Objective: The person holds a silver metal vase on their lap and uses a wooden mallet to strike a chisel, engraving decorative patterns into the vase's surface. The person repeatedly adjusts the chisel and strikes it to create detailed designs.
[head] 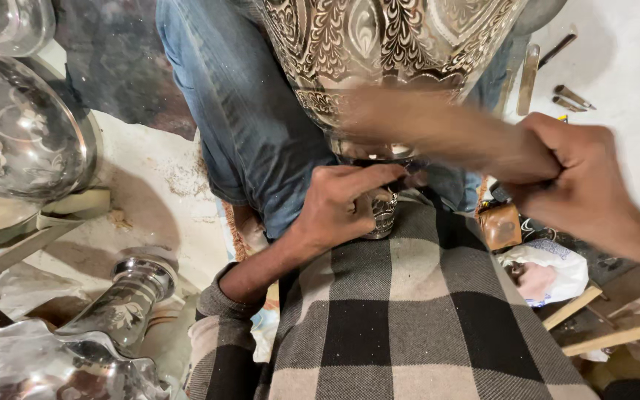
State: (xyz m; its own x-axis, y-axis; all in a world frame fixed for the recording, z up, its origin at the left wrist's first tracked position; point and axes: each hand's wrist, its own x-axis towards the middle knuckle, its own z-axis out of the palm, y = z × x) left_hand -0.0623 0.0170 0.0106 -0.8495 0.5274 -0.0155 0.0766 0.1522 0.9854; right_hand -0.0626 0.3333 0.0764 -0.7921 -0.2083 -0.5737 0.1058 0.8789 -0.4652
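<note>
You've got the big engraved metal vase tipped toward you, resting on your lap over that checked blanket, which probably keeps it from sliding and pads your legs. Your left hand sits at the narrow neck of the vase, near the small ornate collar, fingers curled around it and a thin tool pinched at the tips, looks like, though that bit's dark and hard to read. I'd guess that hand steadies the point against the metal.

Your right hand is out to the right, fist closed on a handle, and the wooden mallet is a blur across the vase's lower band, so it's mid-swing.

Some spare metal tools lie on the pale floor at far right, within reach. More shiny engraved vessels sit to the left, another lying near-left. Wood scraps and a crumpled bag are near right.
</note>
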